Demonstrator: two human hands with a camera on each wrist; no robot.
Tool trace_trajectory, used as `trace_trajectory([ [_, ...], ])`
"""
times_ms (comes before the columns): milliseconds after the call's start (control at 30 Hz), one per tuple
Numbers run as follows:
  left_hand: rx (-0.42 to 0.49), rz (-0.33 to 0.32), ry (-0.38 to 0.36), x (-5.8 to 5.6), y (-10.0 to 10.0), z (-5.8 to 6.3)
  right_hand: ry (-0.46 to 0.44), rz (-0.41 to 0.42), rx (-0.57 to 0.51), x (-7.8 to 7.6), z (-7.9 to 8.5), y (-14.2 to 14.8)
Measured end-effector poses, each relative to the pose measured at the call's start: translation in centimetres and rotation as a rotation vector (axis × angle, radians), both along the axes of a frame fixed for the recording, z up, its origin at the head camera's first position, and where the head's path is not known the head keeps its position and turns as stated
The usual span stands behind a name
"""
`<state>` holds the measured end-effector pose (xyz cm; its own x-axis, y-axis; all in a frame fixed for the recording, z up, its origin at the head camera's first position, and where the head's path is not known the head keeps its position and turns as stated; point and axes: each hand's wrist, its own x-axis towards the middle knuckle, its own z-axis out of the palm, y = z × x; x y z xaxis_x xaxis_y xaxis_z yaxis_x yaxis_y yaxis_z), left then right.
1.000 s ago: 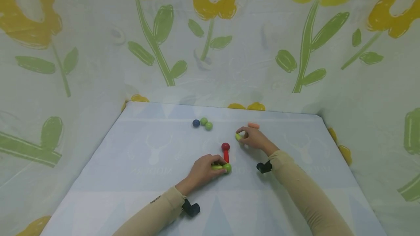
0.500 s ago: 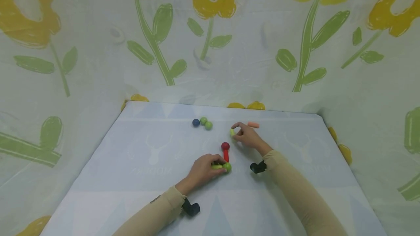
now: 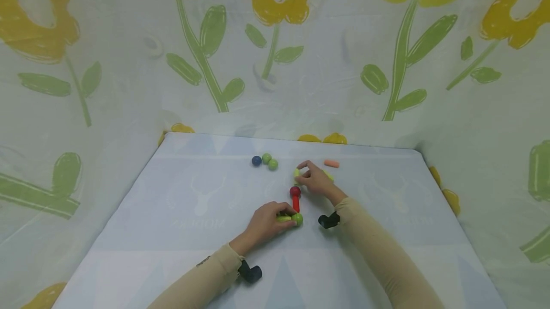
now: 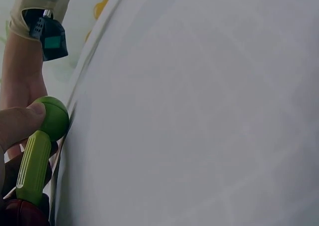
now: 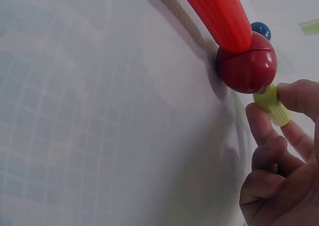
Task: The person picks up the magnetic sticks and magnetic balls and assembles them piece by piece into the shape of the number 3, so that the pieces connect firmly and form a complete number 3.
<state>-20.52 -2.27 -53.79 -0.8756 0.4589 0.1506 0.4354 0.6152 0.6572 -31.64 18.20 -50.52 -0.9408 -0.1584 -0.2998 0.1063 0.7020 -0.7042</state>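
My left hand (image 3: 268, 220) grips a green ball (image 3: 297, 219) joined to a yellow-green ribbed rod (image 4: 34, 166). A dark red ball (image 4: 22, 213) shows at that rod's other end in the left wrist view. From the green ball a red rod (image 3: 296, 204) runs away from me to a red ball (image 3: 295, 191). Just beyond that ball, my right hand (image 3: 315, 180) pinches another yellow-green rod (image 5: 273, 106) between thumb and fingers. In the right wrist view its end is right at the red ball; whether they touch, I cannot tell.
Behind the right hand lies one more yellow-green piece (image 3: 328, 175), partly hidden. An orange rod (image 3: 332, 163) lies farther back. A dark blue ball (image 3: 256, 161) and two green balls (image 3: 273, 164) sit at the back of the table (image 3: 206, 237). Flowered cloth walls surround it.
My right hand has moved left with the pinched rod, from near the orange rod to the red ball, and the rod has turned. Another yellow-green piece has come into view. My left hand stays put.
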Motion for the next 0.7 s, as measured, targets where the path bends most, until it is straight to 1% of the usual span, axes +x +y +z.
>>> trace_trajectory([
  [333, 0.002, -0.002, 0.010, -0.05, 0.04, 0.10, -0.031, 0.010, 0.015, 0.04, -0.36, -0.41],
  [700, 0.002, -0.010, 0.025, -0.10, 0.01, -0.10, -0.021, 0.029, 0.011, 0.40, -0.37, -0.41],
])
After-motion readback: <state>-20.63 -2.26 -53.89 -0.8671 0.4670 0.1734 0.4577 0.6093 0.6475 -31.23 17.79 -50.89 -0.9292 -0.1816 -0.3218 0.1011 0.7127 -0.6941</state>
